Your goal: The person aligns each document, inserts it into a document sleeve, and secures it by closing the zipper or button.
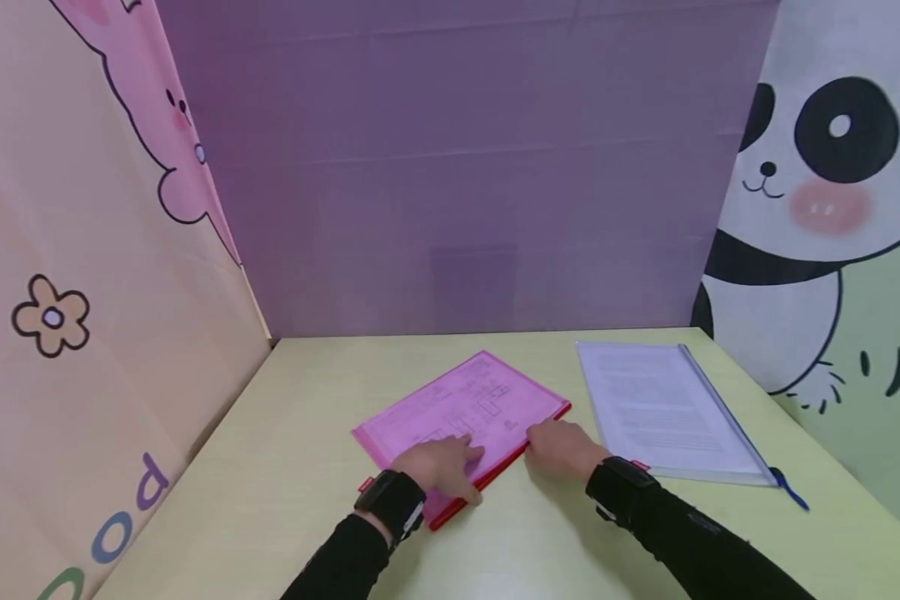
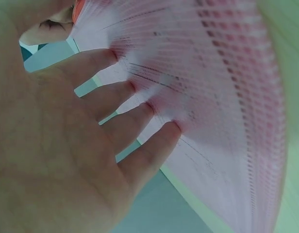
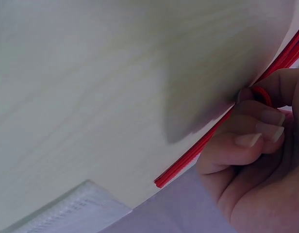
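A pink see-through zip document bag (image 1: 450, 408) with printed sheets inside lies slantwise on the table. Its red zipper (image 1: 506, 468) runs along the edge nearest me. My left hand (image 1: 438, 464) rests on the bag's lower part; in the left wrist view its fairly straight fingers (image 2: 140, 155) press on the mesh-patterned surface. The left thumb reaches the zipper edge. At the middle of that edge my right hand (image 1: 562, 447) pinches a red zipper pull cord (image 3: 262, 94), its other fingers curled. Part of the cord is hidden by the fingers.
To the right lies a clear document bag (image 1: 660, 408) with printed sheets, a grey zipper edge and a dark blue pull cord (image 1: 789, 487). A purple backdrop (image 1: 465, 167) closes off the table's far edge. Patterned cloths hang at both sides.
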`<state>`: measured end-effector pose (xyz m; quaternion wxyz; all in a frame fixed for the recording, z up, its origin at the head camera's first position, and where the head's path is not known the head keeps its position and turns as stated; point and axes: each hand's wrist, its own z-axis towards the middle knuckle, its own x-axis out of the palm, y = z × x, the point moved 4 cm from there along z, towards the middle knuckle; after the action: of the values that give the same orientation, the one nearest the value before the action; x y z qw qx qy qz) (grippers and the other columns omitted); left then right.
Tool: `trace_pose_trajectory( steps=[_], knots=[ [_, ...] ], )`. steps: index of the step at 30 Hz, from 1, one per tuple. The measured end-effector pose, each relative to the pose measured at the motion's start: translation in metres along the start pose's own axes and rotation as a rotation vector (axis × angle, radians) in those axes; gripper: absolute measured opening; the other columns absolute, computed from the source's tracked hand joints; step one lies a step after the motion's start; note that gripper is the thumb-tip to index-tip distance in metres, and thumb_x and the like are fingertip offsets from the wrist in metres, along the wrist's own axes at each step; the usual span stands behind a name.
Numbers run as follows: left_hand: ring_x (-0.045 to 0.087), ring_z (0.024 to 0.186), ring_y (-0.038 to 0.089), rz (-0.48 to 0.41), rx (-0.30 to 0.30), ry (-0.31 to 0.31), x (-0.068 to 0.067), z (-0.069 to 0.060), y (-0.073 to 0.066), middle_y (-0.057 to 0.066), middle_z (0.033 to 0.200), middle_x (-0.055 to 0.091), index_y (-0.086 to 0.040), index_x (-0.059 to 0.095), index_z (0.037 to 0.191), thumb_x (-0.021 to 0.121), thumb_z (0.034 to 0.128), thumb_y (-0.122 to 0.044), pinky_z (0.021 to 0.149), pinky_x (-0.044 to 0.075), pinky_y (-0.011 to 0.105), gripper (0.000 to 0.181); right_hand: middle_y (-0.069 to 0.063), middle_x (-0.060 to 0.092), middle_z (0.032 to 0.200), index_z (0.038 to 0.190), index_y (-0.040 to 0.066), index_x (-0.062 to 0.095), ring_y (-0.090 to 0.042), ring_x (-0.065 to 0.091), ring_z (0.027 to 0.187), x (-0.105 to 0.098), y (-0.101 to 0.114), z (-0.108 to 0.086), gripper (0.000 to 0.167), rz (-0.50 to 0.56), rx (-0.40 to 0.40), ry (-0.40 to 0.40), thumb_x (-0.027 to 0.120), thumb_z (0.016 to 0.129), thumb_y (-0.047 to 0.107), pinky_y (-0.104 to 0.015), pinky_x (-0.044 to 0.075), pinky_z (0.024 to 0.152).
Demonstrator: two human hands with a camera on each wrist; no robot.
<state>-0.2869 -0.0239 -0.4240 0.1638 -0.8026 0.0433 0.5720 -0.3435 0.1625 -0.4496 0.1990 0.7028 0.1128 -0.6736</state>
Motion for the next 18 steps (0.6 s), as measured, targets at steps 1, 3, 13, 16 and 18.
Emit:
trace_pose_trajectory(
  steps=[1, 3, 13, 16, 18],
  knots=[
    [0.035, 0.148, 0.026, -0.012, 0.003, 0.004, 0.0, -0.001, 0.001, -0.001, 0.162, 0.037, -0.032, 0.051, 0.151, 0.079, 0.0804, -0.052, 0.114, 0.034, 0.052, 0.079, -0.006, 0.061, 0.079, 0.088, 0.005, 0.065, -0.024, 0.055, 0.073, 0.0, 0.001, 0.0, 0.01, -0.001, 0.002, 0.002, 0.063, 0.094, 0.013, -0.045, 0.051, 0.073],
    [0.033, 0.149, 0.026, -0.033, 0.015, 0.01, 0.0, -0.002, 0.003, -0.001, 0.163, 0.036, -0.031, 0.05, 0.151, 0.077, 0.0812, -0.056, 0.116, 0.032, 0.053, 0.079, -0.006, 0.06, 0.079, 0.088, 0.005, 0.065, -0.024, 0.054, 0.072, -0.001, 0.002, -0.001, 0.01, -0.004, 0.007, 0.009, 0.063, 0.095, 0.013, -0.044, 0.05, 0.074],
    [0.031, 0.15, 0.029, -0.068, 0.096, -0.025, 0.0, -0.001, 0.023, 0.006, 0.161, 0.039, -0.028, 0.057, 0.146, 0.066, 0.0935, -0.049, 0.119, 0.028, 0.05, 0.058, -0.006, 0.058, 0.079, 0.092, 0.003, 0.067, -0.024, 0.052, 0.074, -0.001, 0.005, -0.004, 0.012, -0.004, 0.006, 0.051, 0.063, 0.096, 0.014, -0.043, 0.049, 0.074],
    [0.029, 0.151, 0.031, -0.062, 0.099, -0.027, 0.002, -0.003, 0.027, 0.006, 0.161, 0.039, -0.027, 0.057, 0.147, 0.067, 0.0938, -0.048, 0.119, 0.027, 0.052, 0.058, -0.006, 0.058, 0.079, 0.092, 0.004, 0.067, -0.024, 0.052, 0.074, 0.001, 0.005, -0.003, 0.012, -0.009, 0.001, 0.053, 0.063, 0.097, 0.014, -0.043, 0.048, 0.073],
    [0.026, 0.151, 0.035, -0.068, 0.082, -0.04, 0.003, -0.004, 0.029, 0.009, 0.161, 0.037, -0.026, 0.055, 0.148, 0.07, 0.0917, -0.047, 0.119, 0.025, 0.056, 0.062, -0.006, 0.058, 0.079, 0.092, 0.004, 0.066, -0.024, 0.052, 0.074, 0.002, 0.004, -0.003, 0.013, -0.01, -0.002, 0.052, 0.062, 0.097, 0.014, -0.043, 0.048, 0.073]
  ],
)
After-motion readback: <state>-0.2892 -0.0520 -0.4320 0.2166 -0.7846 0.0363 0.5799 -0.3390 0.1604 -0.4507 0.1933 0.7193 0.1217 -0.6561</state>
